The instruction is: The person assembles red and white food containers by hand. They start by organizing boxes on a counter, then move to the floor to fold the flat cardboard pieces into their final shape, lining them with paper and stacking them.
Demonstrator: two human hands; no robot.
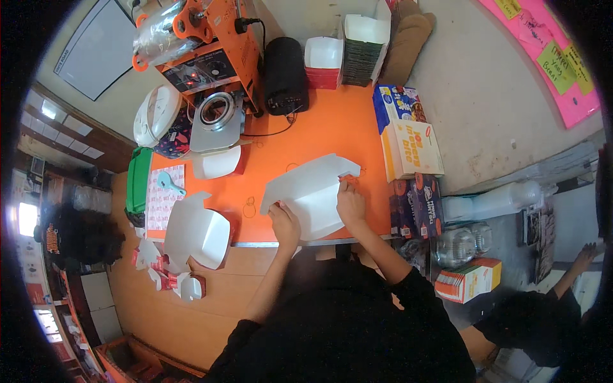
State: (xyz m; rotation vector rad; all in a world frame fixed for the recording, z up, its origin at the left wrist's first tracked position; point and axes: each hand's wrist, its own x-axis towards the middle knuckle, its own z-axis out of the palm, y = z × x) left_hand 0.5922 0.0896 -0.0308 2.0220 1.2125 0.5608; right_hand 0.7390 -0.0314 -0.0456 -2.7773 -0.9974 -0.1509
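Note:
A white cardboard food box [310,201], partly folded with its flaps standing up, is held between my hands at the near edge of the orange table. My left hand [285,225] pinches its near left corner. My right hand [350,203] grips the right corner by a folded tab, with the fingertips partly hidden. To the left, another open white box [209,237] with a red outside sits at the table's edge. Behind that one lies a smaller white and red box [220,163]. Loose rubber bands [249,205] are scattered on the tabletop.
An orange cup sealing machine [207,70] and a black cylinder [285,75] stand at the back. Box stacks [365,48] and printed cartons [412,148] line the right. Small red and white boxes [172,281] are at lower left. Another person's arm [576,268] shows far right.

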